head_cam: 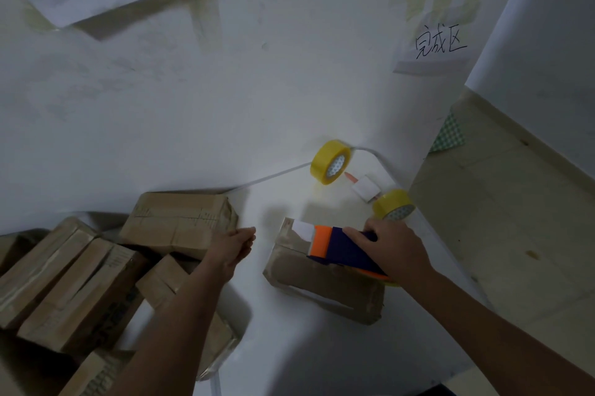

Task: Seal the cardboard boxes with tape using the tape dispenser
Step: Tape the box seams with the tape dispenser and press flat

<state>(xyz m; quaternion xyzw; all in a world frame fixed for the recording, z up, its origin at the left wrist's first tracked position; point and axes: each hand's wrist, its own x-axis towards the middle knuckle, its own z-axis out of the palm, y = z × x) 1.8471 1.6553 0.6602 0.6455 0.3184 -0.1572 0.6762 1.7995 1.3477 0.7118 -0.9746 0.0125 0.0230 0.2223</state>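
Observation:
A brown cardboard box (322,286) lies on the white table in front of me. My right hand (389,247) grips a blue and orange tape dispenser (335,247) that rests on the box's top, its orange end pointing toward the far edge. My left hand (233,247) hovers with straight fingers between this box and another box (180,221) to the left, next to that box's right end and holding nothing.
Several more cardboard boxes (64,286) are piled at the lower left. Two yellow tape rolls (331,162) (394,204) and a small white block (367,189) lie beyond the box. Handwritten paper signs (439,44) are taped to the wall. The table edge (428,234) runs along the right, floor beyond.

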